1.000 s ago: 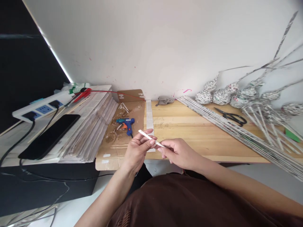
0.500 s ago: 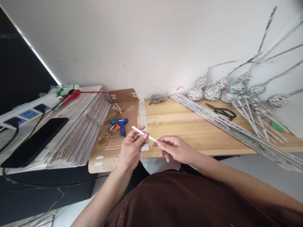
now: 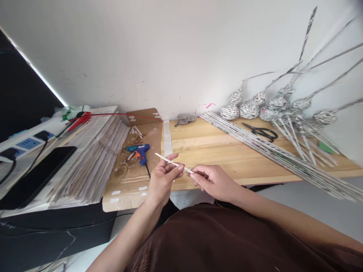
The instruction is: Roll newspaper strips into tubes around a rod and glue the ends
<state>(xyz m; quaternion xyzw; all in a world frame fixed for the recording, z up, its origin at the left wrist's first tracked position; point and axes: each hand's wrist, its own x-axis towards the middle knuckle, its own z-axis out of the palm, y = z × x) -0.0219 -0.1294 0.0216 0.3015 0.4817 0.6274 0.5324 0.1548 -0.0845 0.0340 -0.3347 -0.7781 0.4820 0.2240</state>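
A thin white paper stick (image 3: 162,156) slants down to the right between my two hands, above the front edge of the wooden table (image 3: 198,147). My left hand (image 3: 164,175) pinches its middle between thumb and fingers, and the far end pokes out past them. At the near end, my right hand (image 3: 211,179) is closed on the stick with thumb and forefinger. Behind my left hand lies a strip of printed paper (image 3: 167,138). A blue glue gun (image 3: 142,154) rests on the cardboard sheet (image 3: 124,194) to the left.
Long rolled newspaper sticks (image 3: 249,145) cross the table's right side, overhanging its front. Beyond them lie black scissors (image 3: 263,133) and several woven paper gourd shapes (image 3: 229,111). A grey rag (image 3: 185,119) sits by the wall. Stacked newspapers (image 3: 93,162), a phone (image 3: 42,173) and a power strip (image 3: 28,142) fill the left.
The view has shifted slightly. My left thumb has slid along the stick toward my right hand, and the two hands are closer together. Both still hold the stick.
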